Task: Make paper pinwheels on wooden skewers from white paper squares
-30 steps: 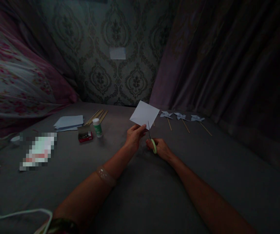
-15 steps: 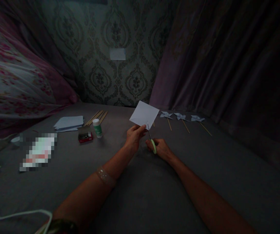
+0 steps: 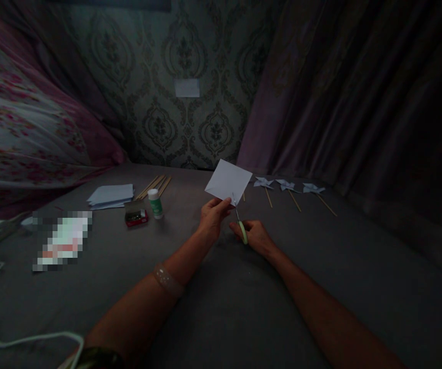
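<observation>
A square sheet of white paper (image 3: 227,179) is pinched at its lower edge by my left hand (image 3: 214,214), thumb on top, and held above the grey cloth surface. My right hand (image 3: 255,234) grips a pair of scissors (image 3: 243,233) with pale green handles. Their blades point up and lie at the paper's lower corner, just right of my left thumb. Beyond and to the right of the hands, several white paper pinwheels (image 3: 286,185) on wooden sticks lie in a row. One stick is partly hidden by the sheet.
On the left are a stack of paper (image 3: 111,195), wooden sticks (image 3: 152,187), a glue stick (image 3: 155,204) and an open red box (image 3: 136,219) of small metal items. A blurred-out packet (image 3: 63,241) lies nearer, with a white cable (image 3: 32,337) at the front left.
The scissor blades have drawn closer together at the paper's lower corner, and the handles look narrower. My left hand and the sheet hold almost still. The camera view shifts slightly.
</observation>
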Motion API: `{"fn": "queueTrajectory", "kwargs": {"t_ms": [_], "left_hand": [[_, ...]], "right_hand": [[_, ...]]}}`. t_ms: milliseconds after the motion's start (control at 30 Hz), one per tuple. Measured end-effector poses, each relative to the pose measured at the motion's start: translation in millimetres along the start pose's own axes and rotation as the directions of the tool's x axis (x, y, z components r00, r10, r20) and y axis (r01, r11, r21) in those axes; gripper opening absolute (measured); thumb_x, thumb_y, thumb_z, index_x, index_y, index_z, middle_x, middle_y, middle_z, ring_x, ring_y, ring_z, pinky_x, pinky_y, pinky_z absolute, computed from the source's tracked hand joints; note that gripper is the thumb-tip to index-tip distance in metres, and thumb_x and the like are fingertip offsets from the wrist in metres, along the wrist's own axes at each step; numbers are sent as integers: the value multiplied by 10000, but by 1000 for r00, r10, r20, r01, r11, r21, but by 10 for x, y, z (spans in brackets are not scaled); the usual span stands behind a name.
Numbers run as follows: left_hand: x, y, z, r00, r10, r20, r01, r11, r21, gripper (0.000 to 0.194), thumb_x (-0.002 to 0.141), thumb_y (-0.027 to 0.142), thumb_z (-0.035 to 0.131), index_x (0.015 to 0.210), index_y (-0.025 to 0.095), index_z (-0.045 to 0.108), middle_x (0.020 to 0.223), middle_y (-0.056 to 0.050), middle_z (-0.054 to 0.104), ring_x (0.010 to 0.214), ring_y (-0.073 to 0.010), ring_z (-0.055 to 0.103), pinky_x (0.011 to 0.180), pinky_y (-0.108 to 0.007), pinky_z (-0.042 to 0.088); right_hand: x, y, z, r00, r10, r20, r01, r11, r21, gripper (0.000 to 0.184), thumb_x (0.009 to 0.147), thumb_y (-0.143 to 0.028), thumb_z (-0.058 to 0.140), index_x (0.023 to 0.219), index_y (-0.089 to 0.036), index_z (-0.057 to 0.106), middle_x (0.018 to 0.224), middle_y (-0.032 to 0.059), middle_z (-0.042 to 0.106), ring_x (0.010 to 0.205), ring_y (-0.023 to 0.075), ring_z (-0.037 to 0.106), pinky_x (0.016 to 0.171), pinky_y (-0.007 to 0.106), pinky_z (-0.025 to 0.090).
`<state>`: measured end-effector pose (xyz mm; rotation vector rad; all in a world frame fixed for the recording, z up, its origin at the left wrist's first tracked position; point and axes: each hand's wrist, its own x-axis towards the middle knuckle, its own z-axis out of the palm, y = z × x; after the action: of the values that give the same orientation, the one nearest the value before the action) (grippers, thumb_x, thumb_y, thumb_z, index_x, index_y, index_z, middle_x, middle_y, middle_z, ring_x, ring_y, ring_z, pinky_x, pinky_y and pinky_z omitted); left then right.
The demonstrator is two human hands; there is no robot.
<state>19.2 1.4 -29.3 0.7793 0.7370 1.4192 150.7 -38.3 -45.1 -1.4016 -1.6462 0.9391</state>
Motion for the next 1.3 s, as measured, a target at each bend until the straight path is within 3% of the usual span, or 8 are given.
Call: {"fn": "queueTrajectory", "kwargs": {"t_ms": [900,1300], "left_hand": [[-15,-69,21,1000,-17,0,17,1000,10,316,469,304,859,623,144,634,649,-9,620,619,-113,584,561,-224,399],[-36,-101,34,999,-35,10,35,999,-14,285,503,268,850,616,127,630,619,-21,612,606,-122,588,561,-239,398]], "right_hand": [[58,120,21,997,4,-74,0,999,43,513,616,-659,638,508,-174,510,494,-34,449,489,90,373,481,245,279],[25,25,-1,996,-17,-86,21,999,40,550,611,-703,616,514,-169,523,507,-21,462,513,105,397,488,250,295]]}}
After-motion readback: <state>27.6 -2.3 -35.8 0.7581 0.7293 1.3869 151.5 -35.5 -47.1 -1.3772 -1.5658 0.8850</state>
